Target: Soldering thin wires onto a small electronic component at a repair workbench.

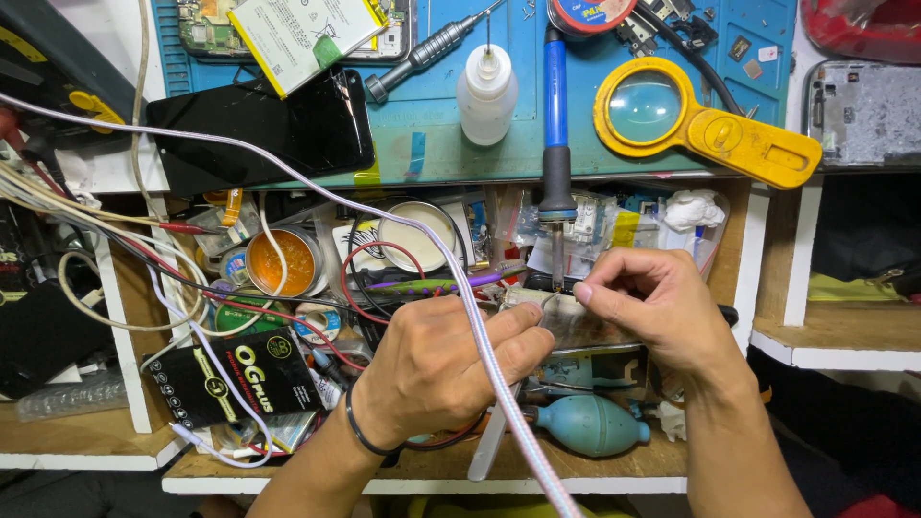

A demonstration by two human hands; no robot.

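My left hand (pixel 441 369) is curled over a cluttered open tray, its thumb and fingers pinched on a small pale part with a thin wire (pixel 543 301). My right hand (pixel 652 307) pinches the other end of that same small piece from the right, fingertips almost touching the left thumb. A white braided cable (pixel 484 345) runs diagonally across the back of my left hand. A blue-handled soldering iron (pixel 554 105) lies on the blue work mat (pixel 758 29), and its tip (pixel 556 264) points down just above the pinched piece.
On the mat lie a yellow magnifier (pixel 672 115), a white squeeze bottle (pixel 486 91), a screwdriver (pixel 422 53) and a black phone (pixel 259 129). The tray holds an orange flux tin (pixel 283 261), a teal blower bulb (pixel 590 425), a black box (pixel 240 374) and tangled wires.
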